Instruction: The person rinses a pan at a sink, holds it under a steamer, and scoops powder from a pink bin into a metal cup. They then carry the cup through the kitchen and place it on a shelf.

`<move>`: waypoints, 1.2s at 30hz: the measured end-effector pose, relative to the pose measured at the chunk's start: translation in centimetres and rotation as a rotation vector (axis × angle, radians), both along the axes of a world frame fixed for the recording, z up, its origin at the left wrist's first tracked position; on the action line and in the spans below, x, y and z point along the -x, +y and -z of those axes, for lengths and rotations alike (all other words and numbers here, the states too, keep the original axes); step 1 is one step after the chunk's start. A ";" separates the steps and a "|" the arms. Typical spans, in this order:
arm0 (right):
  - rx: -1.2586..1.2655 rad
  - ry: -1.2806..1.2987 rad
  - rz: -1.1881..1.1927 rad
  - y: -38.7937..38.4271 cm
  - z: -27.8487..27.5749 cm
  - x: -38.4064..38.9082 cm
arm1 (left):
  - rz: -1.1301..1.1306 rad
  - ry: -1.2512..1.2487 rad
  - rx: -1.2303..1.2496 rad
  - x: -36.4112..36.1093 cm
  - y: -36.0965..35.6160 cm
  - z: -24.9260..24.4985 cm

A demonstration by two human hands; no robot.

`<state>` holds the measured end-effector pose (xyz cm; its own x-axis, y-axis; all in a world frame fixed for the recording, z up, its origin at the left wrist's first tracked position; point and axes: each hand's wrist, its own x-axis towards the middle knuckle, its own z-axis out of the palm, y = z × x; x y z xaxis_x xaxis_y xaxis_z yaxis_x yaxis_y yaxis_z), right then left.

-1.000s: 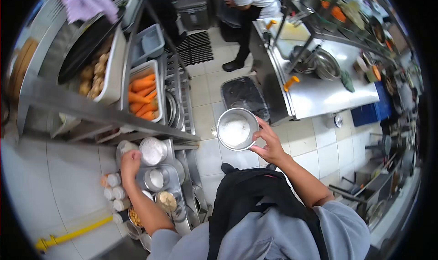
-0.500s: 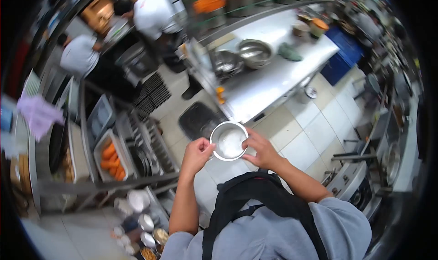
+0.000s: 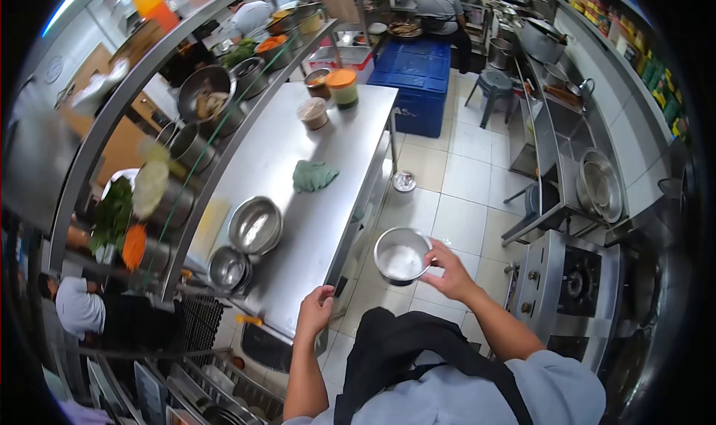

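My right hand (image 3: 449, 273) grips the right rim of a small round metal bowl (image 3: 403, 255) with white contents at its bottom. The bowl hangs over the tiled floor, right of the steel table (image 3: 328, 147). My left hand (image 3: 316, 310) is off the bowl, near the table's front edge, its fingers slightly curled and apart with nothing in them. On the table are steel bowls (image 3: 256, 225), a green cloth (image 3: 314, 176) and a tub with an orange lid (image 3: 342, 88).
A blue chest (image 3: 412, 82) stands beyond the table. A stool (image 3: 492, 89) and a stove (image 3: 570, 283) are on the right. An overhead shelf with pots (image 3: 205, 97) runs along the left. A co-worker (image 3: 438, 5) is at the far end, another (image 3: 82, 305) at lower left.
The view has swung to the right, toward the table, chest and stove. My left hand has let go of the bowl, which my right hand now holds alone, farther right.
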<state>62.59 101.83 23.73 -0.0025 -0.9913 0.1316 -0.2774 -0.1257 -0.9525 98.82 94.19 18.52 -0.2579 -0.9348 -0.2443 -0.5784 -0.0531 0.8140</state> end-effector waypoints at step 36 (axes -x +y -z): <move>-0.181 -0.180 0.337 -55.9 5.7 56.3 | -0.394 -0.593 0.552 41.6 -55.0 12.6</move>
